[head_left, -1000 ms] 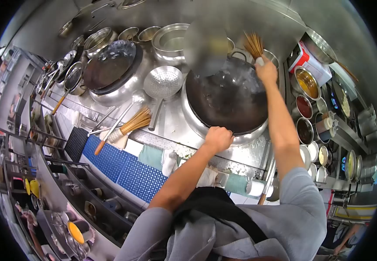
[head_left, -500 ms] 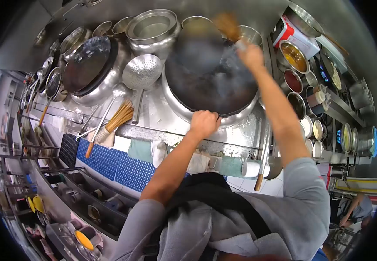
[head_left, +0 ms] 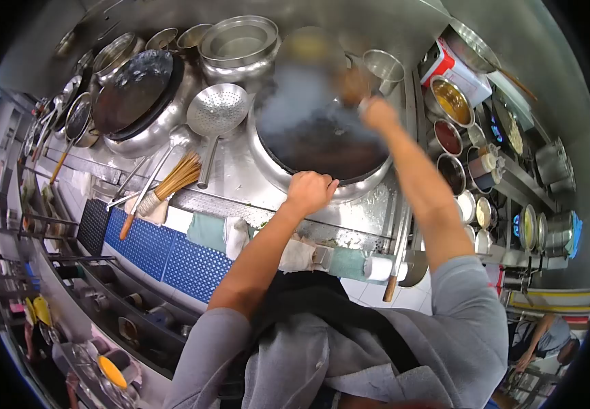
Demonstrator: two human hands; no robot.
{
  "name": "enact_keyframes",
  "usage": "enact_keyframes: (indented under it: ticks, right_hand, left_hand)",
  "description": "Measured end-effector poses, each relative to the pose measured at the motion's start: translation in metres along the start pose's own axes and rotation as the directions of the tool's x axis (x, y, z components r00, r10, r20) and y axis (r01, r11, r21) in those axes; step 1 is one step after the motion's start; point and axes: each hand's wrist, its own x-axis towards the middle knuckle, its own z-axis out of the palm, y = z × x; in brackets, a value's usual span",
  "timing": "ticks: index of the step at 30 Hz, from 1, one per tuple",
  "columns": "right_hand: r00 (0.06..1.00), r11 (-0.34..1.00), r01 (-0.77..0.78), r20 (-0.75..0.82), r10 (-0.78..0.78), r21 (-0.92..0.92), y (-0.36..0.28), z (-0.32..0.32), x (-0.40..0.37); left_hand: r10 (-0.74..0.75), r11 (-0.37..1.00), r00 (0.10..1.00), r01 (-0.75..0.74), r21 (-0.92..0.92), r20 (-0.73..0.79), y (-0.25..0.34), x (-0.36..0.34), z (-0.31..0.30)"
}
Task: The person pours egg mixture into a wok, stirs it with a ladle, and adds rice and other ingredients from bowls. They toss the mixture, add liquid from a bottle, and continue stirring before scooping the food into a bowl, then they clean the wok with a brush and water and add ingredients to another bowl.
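A large dark wok sits on the steel range, with pale steam or smoke rising over its far side. At its near edge my left hand is closed on the rim. My right hand, over the wok's right side, grips a bamboo wok brush. The brush's bristle end is smeared by motion and overlaps the wok's far right edge in this view. A second bamboo brush lies to the left on the range's front edge, and a perforated strainer rests beside the wok.
Another wok stands on the left burner, and a steel pot at the back. Sauce bowls and several small containers line the right side. Folded cloths hang along the front edge. Another person is at lower right.
My right hand has brought the brush down from beyond the wok's far right edge toward the wok. My left hand stays on the rim. The whole view has shifted slightly.
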Motion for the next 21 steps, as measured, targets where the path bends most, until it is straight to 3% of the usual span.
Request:
enact_keyframes:
  ticks: [1,2,3,4,5,7,8,9,10,11,12,13,15,16,17,19,20,21]
  right_hand:
    - [0.980,0.979,0.200,0.012,-0.200,-0.032,-0.026,0.016,-0.024]
    - [0.928,0.948,0.300,0.200,-0.315,0.103,-0.055,-0.008,-0.065]
    - [0.860,0.838,0.408,0.155,-0.485,0.362,-0.063,-0.009,-0.095]
    - [0.766,0.598,0.544,-0.057,-0.640,0.589,-0.054,0.025,-0.105]
    - [0.770,0.598,0.377,0.119,-0.626,0.707,-0.041,-0.007,-0.123]
    - [0.769,0.678,0.308,0.244,-0.590,0.668,0.040,-0.007,-0.092]
    - [0.850,0.953,0.058,0.485,-0.204,0.299,0.040,-0.079,-0.090]
    - [0.943,0.968,0.219,0.283,-0.177,-0.123,0.078,-0.078,-0.056]
    - [0.974,0.968,0.225,0.037,-0.222,-0.108,0.107,-0.063,-0.017]
    - [0.983,0.996,0.082,-0.167,-0.076,0.025,0.078,-0.077,-0.016]
    - [0.958,0.993,-0.065,-0.270,0.091,0.102,0.056,-0.058,-0.007]
    - [0.988,0.997,-0.077,-0.131,0.076,-0.005,0.043,-0.031,0.001]
    - [0.951,0.958,0.267,0.190,-0.244,-0.107,-0.002,-0.001,-0.034]
    - [0.897,0.950,0.103,0.386,-0.216,0.294,-0.044,-0.050,-0.093]
    - [0.816,0.792,0.546,0.041,-0.577,0.273,-0.031,0.011,-0.097]
    - [0.727,0.660,0.350,0.252,-0.639,0.665,-0.030,-0.036,-0.154]
    - [0.714,0.662,0.285,0.308,-0.629,0.693,-0.004,-0.047,-0.156]
    - [0.739,0.747,0.223,0.391,-0.549,0.627,0.033,-0.061,-0.152]
  left_hand:
    - [0.052,0.997,0.990,-0.058,-0.042,-0.128,-0.002,-0.003,-0.005]
    - [0.099,0.989,0.963,-0.122,-0.078,-0.251,-0.002,-0.011,-0.007]
    - [0.140,0.976,0.916,-0.191,-0.102,-0.375,-0.004,-0.019,-0.011]
    - [0.093,0.957,0.919,-0.189,-0.221,-0.382,0.001,-0.034,-0.025]
    - [0.070,0.949,0.902,-0.192,-0.252,-0.426,0.006,-0.048,-0.038]
    - [0.025,0.926,0.898,-0.186,-0.328,-0.440,0.016,-0.095,-0.050]
    - [0.020,0.928,0.923,-0.160,-0.336,-0.385,0.014,-0.116,-0.049]
    - [0.008,0.929,0.939,-0.134,-0.346,-0.343,0.011,-0.136,-0.049]
    - [-0.006,0.929,0.954,-0.105,-0.355,-0.300,0.007,-0.157,-0.049]
    - [-0.100,0.904,0.969,-0.005,-0.427,-0.225,0.000,-0.174,-0.045]
    - [-0.189,0.865,0.973,0.101,-0.492,-0.132,-0.009,-0.196,-0.038]
    - [-0.249,0.884,0.961,0.175,-0.433,-0.120,-0.016,-0.214,-0.034]
    - [-0.360,0.877,0.928,0.303,-0.374,-0.092,-0.029,-0.244,-0.031]
    - [-0.409,0.855,0.910,0.357,-0.377,-0.065,-0.035,-0.257,-0.031]
    - [-0.458,0.827,0.888,0.412,-0.382,-0.034,-0.039,-0.269,-0.030]
    - [-0.532,0.779,0.844,0.455,-0.432,-0.071,-0.046,-0.294,-0.028]
    - [-0.571,0.754,0.817,0.479,-0.449,-0.087,-0.046,-0.301,-0.030]
    - [-0.604,0.722,0.792,0.496,-0.482,-0.090,-0.045,-0.303,-0.034]
